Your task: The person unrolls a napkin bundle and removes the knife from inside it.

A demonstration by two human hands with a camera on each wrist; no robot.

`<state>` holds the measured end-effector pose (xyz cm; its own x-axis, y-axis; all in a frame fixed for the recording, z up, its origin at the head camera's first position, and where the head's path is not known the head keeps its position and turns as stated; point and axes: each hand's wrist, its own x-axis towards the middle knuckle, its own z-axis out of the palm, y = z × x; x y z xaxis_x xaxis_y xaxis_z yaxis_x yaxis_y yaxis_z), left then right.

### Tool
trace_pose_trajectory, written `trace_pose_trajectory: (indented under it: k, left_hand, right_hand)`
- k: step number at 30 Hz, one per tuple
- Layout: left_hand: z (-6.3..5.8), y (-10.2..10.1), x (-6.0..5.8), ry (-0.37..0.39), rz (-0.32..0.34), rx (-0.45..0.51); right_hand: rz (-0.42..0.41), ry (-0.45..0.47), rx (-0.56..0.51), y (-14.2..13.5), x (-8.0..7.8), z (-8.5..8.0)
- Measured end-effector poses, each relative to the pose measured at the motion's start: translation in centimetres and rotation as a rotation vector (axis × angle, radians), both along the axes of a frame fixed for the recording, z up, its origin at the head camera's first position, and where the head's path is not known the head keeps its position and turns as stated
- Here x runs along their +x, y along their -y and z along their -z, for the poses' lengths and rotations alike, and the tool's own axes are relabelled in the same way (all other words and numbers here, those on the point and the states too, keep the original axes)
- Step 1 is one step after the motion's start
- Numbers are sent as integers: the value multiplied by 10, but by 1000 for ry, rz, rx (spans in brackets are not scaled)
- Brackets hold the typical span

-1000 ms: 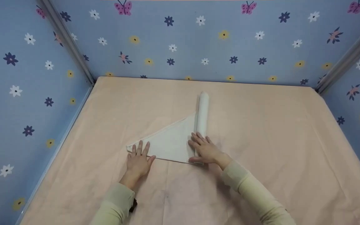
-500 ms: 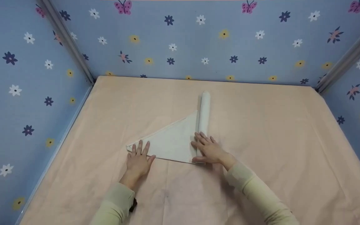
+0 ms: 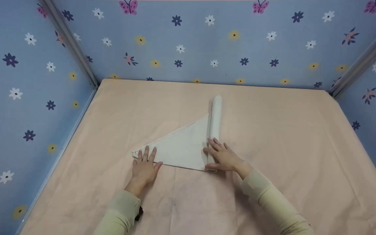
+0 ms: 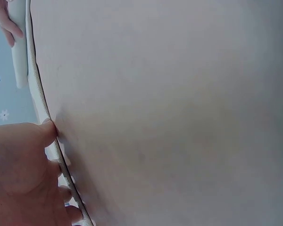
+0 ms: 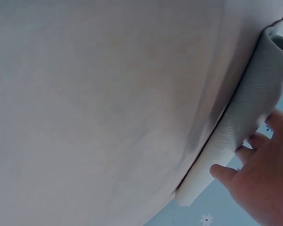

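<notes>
- One flat white fabric triangle (image 3: 180, 147) lies at centre frame, meeting a white rolled fabric tube (image 3: 216, 117) on its right.
- The left hand (image 3: 144, 170), fingers spread, presses the triangle's left tip; the right hand (image 3: 224, 159), fingers parted, rests across the tube's lower part.
- Uneven right-hand pressure could skew the tube, probably creasing the triangle.
- Versus a second ago, tube and right hand sit slightly farther right; left hand unmoved.
</notes>
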<state>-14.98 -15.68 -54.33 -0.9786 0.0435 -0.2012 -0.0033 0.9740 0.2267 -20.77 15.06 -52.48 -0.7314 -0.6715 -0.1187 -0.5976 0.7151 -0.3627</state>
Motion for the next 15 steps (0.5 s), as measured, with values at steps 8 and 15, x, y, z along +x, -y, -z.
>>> trace_pose_trajectory:
  k: [8, 15]
  left_hand:
    - [0, 0, -1, 13, 1, -2]
    - [0, 1, 0, 4, 7, 7]
  right_hand:
    - [4, 23, -46, -9, 2, -2]
    - [10, 22, -55, -16, 3, -2]
